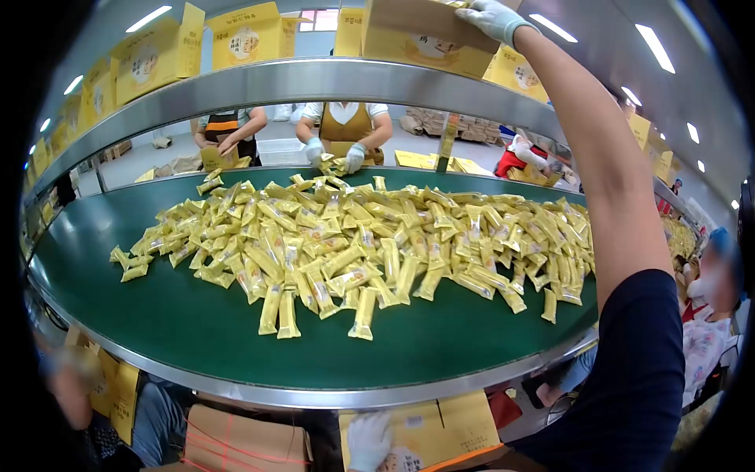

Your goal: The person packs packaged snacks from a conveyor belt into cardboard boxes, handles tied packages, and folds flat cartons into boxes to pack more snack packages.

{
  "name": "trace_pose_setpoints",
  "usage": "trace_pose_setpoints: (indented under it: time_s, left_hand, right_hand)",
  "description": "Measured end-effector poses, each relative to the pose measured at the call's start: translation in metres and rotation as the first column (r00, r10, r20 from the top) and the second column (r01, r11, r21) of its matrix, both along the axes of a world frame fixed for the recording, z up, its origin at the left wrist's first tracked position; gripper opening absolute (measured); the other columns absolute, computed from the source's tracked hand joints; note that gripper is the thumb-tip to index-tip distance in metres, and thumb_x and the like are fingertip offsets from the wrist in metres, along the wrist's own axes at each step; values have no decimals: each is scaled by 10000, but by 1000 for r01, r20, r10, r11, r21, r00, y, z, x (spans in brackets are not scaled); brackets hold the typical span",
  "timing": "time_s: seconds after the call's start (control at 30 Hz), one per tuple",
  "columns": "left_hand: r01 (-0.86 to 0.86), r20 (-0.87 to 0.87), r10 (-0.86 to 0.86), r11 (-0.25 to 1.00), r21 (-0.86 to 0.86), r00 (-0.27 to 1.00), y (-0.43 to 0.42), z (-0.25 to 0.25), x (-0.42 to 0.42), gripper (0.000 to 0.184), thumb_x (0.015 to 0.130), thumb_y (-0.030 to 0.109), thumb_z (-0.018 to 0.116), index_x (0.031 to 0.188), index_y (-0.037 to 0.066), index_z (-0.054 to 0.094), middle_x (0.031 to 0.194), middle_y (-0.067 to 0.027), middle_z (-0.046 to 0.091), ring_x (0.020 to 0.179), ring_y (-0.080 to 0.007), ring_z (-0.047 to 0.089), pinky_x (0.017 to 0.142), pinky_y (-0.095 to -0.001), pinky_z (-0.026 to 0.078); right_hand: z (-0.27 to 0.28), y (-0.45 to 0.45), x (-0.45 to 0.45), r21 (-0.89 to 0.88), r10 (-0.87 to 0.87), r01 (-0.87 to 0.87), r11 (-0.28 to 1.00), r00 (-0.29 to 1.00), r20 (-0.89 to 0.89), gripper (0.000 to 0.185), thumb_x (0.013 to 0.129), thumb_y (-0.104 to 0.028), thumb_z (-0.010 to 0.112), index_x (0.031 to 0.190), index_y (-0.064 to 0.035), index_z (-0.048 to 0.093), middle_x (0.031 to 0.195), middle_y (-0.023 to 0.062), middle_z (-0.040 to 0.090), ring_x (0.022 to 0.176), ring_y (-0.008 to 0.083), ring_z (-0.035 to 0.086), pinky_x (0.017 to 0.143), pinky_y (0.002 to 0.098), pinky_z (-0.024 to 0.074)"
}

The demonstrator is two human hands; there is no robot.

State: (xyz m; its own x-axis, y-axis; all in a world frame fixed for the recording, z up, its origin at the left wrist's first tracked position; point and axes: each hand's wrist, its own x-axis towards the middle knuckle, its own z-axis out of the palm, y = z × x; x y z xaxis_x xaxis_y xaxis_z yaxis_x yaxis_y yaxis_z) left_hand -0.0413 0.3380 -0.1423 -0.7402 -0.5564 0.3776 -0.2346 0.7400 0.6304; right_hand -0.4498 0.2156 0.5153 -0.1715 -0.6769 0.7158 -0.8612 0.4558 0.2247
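Observation:
My right hand, in a pale knit glove, is raised to the overhead shelf. It is closed on the upper edge of a yellow carton, which tilts at the shelf's front. Low in the view, my left hand, also gloved, lies with fingers stretched on another yellow carton, close to my body. Between the hands, a large heap of small yellow-wrapped packets covers much of the green conveyor belt. Neither hand touches the packets.
A metal shelf rail crosses above the belt, with more yellow cartons on it. Opposite, a person in a brown apron handles packets; another person holds a carton. A brown box stands at lower left. People sit on both sides.

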Motion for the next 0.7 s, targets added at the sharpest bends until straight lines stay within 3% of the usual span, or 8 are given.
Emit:
trace_pose_setpoints:
  time_s: [0.23, 0.4, 0.43, 0.47, 0.53, 0.57, 0.63, 0.7]
  left_hand:
    - [-89, 59, 90, 996, -16, 994, 6, 11, -5, 369, 843, 230, 635, 1205, 159, 646, 1146, -88, 650, 1180, -335, 515, 1033, -501, 368]
    - [-188, 253, 235, 962, -198, 938, 7, 15, -3, 382, 841, 247, 638, 1216, 174, 641, 1167, -96, 641, 1196, -331, 507, 1051, -558, 335]
    - [-240, 191, 276, 952, -192, 942, 7, 13, 1, 401, 825, 243, 639, 1212, 138, 630, 1185, -121, 620, 1183, -341, 510, 1025, -529, 363]
    - [-290, 127, 315, 939, -182, 941, 7, 11, 4, 422, 809, 239, 640, 1208, 103, 618, 1203, -146, 599, 1169, -351, 513, 1000, -501, 391]
    - [-332, 164, 347, 937, -112, 924, 12, 20, 18, 456, 784, 236, 669, 1170, 8, 590, 1249, -211, 534, 1135, -409, 504, 967, -479, 429]
    - [-368, 135, 372, 928, -60, 918, 17, 21, 26, 467, 795, 211, 671, 1198, -7, 578, 1224, -211, 545, 1134, -407, 506, 969, -467, 433]
    - [-374, 178, 351, 920, 118, 919, 22, 29, 45, 507, 808, 187, 676, 1248, -34, 555, 1243, -216, 539, 1147, -394, 517, 979, -444, 443]
    - [-326, 134, 302, 915, 238, 944, 21, 22, 59, 507, 825, 165, 685, 1256, -64, 546, 1253, -241, 531, 1136, -391, 535, 988, -427, 441]
  right_hand:
    - [-47, -28, 19, -310, 68, -87, 947, 995, -71, 439, 878, -370, 572, 1175, -53, 637, 1092, 222, 674, 1051, 382, 633, 963, 415, 479]
    - [-70, -30, -8, -188, -196, 158, 969, 959, -204, 656, 855, -428, 596, 1417, -136, 425, 1511, 177, 301, 1367, 338, 346, 1003, 740, 285]
    - [-88, -22, -10, -177, -244, 195, 965, 914, -325, 696, 849, -479, 587, 1431, -141, 412, 1541, 157, 251, 1351, 371, 362, 1080, 688, 244]
    - [-133, -10, -19, -381, -25, -249, 890, 808, -588, 407, 902, -332, 592, 1212, -67, 585, 1295, 155, 570, 1184, 322, 546, 953, 429, 450]
    - [-215, 73, 29, -55, 382, -440, 896, 828, -411, 479, 879, -277, 593, 1305, -69, 521, 1309, 210, 541, 1159, 387, 553, 966, 469, 464]
    - [-273, 116, 46, 81, 497, -502, 861, 865, 68, 441, 854, -252, 621, 1252, -69, 567, 1225, 196, 597, 1032, 361, 623, 884, 454, 508]
    - [-370, 212, 101, 292, 609, -741, 605, 667, 430, 352, 844, -254, 652, 1161, -102, 646, 978, 140, 677, 892, 329, 659, 822, 423, 531]
    - [-456, 298, 136, 374, 154, -611, 698, 638, 754, 345, 864, -290, 650, 1167, -124, 648, 1080, 134, 676, 991, 309, 647, 890, 399, 512]
